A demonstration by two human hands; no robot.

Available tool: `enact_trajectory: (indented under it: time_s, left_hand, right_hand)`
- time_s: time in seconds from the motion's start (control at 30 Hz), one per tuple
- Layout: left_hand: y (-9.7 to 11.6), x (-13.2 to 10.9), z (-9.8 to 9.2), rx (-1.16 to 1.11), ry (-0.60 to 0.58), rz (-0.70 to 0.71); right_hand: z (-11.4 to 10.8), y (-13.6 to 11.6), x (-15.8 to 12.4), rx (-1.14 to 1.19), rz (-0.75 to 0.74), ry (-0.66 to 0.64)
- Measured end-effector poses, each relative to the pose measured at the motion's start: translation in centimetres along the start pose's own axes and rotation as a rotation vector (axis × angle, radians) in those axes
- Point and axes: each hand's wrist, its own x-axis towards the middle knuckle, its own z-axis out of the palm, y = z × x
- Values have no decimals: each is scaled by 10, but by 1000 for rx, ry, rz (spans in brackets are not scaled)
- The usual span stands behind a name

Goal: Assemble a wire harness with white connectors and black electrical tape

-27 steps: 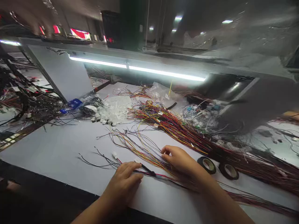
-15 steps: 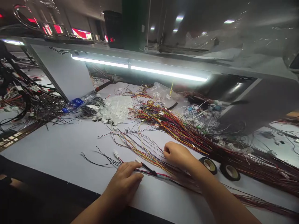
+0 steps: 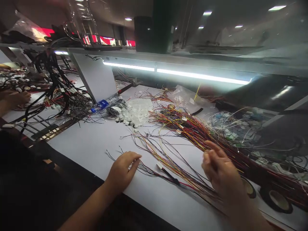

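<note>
My left hand (image 3: 124,170) is low over the white table, thumb and forefinger curled around a thin bunch of dark wires (image 3: 149,171). Their loose ends stick out beyond the hand, and its other fingers are hidden. To its right lies a white connector (image 3: 159,166) on a black-sleeved lead (image 3: 170,175). My right hand (image 3: 220,168), slightly blurred, is raised over the right side of the wires. Its forefinger stands apart from the other, bent fingers, and I see nothing held. Yellow, red and dark wires (image 3: 166,157) spread between the two hands.
A thick wire bundle (image 3: 192,128) runs along the back right. Black tape rolls (image 3: 276,199) lie by my right forearm. Behind are a bag of white connectors (image 3: 138,110) and a bottle (image 3: 103,104). Another person's hand (image 3: 20,98) is at far left, under a lit shelf.
The view has swung left, bringing in another person's hand. My right hand has lifted off the wires and its forefinger has straightened. My left hand has moved along the dark wires toward their loose ends.
</note>
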Motion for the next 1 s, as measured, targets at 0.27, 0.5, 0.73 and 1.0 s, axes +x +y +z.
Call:
enact_trajectory:
  time_s: [0.27,0.5,0.73,1.0]
  left_hand:
    - [-63,9,-31,246,-301,-162]
    - [-63,17,-34,190,-362,-89]
    - [-40,19,-50,56,-226,-304]
    - [-42,15,-54,79,-238,-274]
  right_hand:
    - [20,20,-13,-131,125,-40]
    - [13,22,-18,-750,93,-172]
    - [19,18,-23,-1091,-85,-484]
    - [16,23,-14,-997,75,-428]
